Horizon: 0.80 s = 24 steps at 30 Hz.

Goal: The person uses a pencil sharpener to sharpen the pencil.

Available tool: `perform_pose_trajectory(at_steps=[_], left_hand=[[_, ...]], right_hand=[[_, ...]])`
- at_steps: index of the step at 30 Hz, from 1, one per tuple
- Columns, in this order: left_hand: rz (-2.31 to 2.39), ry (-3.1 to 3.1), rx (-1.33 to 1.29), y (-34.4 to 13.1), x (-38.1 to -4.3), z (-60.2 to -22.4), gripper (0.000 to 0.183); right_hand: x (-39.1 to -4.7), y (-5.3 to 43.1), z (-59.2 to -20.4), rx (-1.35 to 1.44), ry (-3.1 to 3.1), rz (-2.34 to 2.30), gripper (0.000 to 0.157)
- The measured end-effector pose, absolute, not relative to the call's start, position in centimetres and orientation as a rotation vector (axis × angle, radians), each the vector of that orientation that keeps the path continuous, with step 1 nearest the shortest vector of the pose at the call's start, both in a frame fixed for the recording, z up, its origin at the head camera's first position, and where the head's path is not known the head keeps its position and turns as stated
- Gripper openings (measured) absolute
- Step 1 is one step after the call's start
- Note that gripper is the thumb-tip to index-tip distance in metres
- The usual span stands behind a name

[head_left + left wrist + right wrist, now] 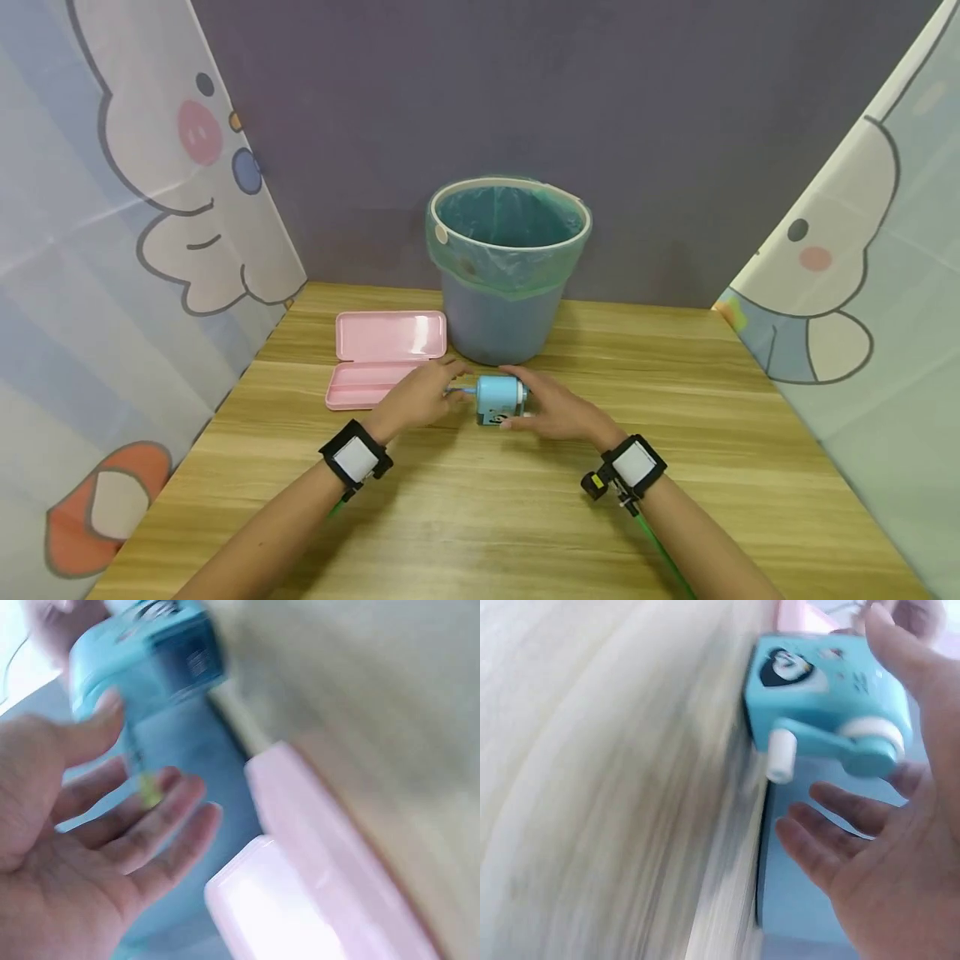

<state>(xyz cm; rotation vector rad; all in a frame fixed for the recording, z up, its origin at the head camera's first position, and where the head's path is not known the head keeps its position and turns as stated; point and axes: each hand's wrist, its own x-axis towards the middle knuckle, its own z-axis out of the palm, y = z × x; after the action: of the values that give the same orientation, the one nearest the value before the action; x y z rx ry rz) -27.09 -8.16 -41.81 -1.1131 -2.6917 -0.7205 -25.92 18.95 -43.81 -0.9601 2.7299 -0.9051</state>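
A light blue crank pencil sharpener [497, 396] with a penguin picture sits on the table, a thin blue pencil [461, 390] sticking out of its left side. My left hand [420, 396] is around the pencil, thumb and fingers apart; the left wrist view shows the pencil's yellowish end [150, 792] close to the fingers. On the other side, my right hand [558, 408] spreads its fingers about the sharpener. The right wrist view shows the crank's white knob [781, 757] clear of that hand. Whether the right thumb touches the sharpener, I cannot tell.
An open pink pencil case [390, 335] lies left of the sharpener, its lid folded back. Behind stands a blue-grey bin [501, 325] lined with a greenish bag. A dark wall [637, 150] and cartoon-printed curtains [150, 250] enclose the wooden table [480, 517].
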Motion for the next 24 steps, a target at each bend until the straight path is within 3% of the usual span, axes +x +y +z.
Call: perform_pose_trajectory(at_steps=[4,12,21,24], left_hand=[[-0.656,-2.778,-1.057,-8.1,-26.9,-39.8,0.052],[-0.449,-3.025,-1.148,-3.0,-27.3,-38.6,0.079],[-0.331,-3.134,-1.029,-0.3,-27.9,-39.3,0.046],[-0.318,-3.136,-0.997,0.3,-28.1,-39.4,0.041]], right_hand=[[-25.9,20.5,-43.8,-0.872,2.652,-1.027,0.081],[-26.3,21.2,-44.4,-0.95,2.671,-0.943,0.029],[-25.6,20.8,-45.3,-1.112,2.729,-0.805,0.006],[-25.2,20.9,-45.1,-1.135,2.756,-0.767,0.008]])
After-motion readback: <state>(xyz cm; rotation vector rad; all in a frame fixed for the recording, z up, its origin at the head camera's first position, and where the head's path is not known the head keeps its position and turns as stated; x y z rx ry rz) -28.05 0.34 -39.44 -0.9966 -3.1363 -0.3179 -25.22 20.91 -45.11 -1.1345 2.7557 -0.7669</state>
